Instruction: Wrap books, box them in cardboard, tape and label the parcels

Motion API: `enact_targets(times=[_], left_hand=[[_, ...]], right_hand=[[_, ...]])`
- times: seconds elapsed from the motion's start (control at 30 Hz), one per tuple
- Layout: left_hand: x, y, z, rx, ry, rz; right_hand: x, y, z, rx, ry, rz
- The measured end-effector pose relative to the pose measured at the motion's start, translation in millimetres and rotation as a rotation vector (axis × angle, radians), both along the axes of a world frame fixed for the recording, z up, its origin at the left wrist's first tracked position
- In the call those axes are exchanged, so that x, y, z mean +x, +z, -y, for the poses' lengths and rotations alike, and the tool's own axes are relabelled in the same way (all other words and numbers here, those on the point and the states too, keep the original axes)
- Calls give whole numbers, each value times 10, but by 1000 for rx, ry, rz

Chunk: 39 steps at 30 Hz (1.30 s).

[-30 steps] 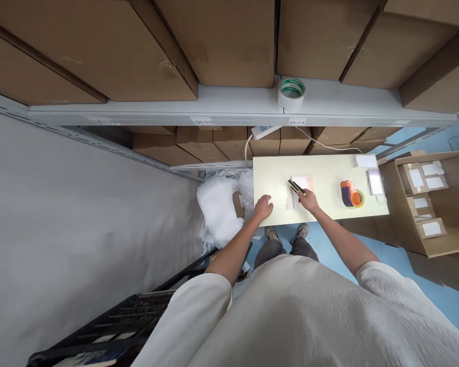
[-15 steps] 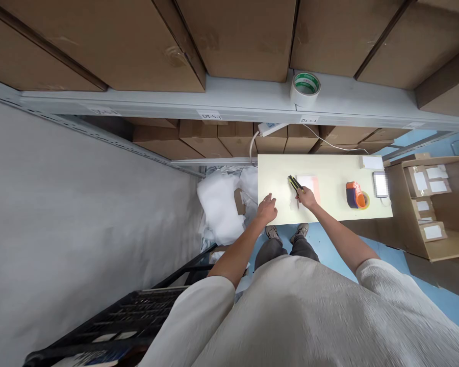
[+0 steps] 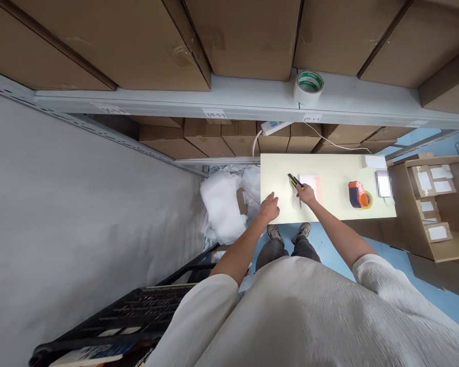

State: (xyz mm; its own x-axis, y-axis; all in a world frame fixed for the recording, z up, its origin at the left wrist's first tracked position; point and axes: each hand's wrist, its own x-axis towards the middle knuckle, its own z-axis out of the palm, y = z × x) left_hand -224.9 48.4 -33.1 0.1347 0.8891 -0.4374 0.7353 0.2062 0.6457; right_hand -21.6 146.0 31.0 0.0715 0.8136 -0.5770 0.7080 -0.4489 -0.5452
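Tape dispenser [image 3: 355,194] right of cutter [image 3: 295,181]

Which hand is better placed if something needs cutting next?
Probably the right hand: it grips the black-and-yellow cutter, close by the white-and-pink item. The left hand shows no tool and is near the left end of the table.

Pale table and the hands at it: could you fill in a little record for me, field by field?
Left hand: near-left part of the table, fingers spread, nothing seen held
Right hand: gripping a black-and-yellow cutter
Beside right hand: flat white-and-pink item, partly hidden
Table's right part: orange-and-dark tape dispenser, phone-like device
Shelf: white tape roll, cardboard boxes
Unclear: whether the cutter's blade touches anything
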Motion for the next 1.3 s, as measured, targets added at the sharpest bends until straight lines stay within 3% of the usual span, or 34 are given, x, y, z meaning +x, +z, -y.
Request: enact_targets(times=[0.23, 0.43, 0.83, 1.13, 1.3], left_hand=[[-3, 67, -28, -27, -73, -79], [4, 106, -51, -60, -179, -220], [33, 49, -52, -36, -187, -277], [50, 31, -51, -46, -209, -306], [53, 33, -46, -60, -214, -322]], right_hand=[[99, 52, 142, -40, 13, -18], [333, 70, 574, -93, 67, -49], [703, 19, 1322, -154, 82, -128], [833, 10, 1225, -14, -93, -370], [798, 100, 1152, 14, -84, -569]])
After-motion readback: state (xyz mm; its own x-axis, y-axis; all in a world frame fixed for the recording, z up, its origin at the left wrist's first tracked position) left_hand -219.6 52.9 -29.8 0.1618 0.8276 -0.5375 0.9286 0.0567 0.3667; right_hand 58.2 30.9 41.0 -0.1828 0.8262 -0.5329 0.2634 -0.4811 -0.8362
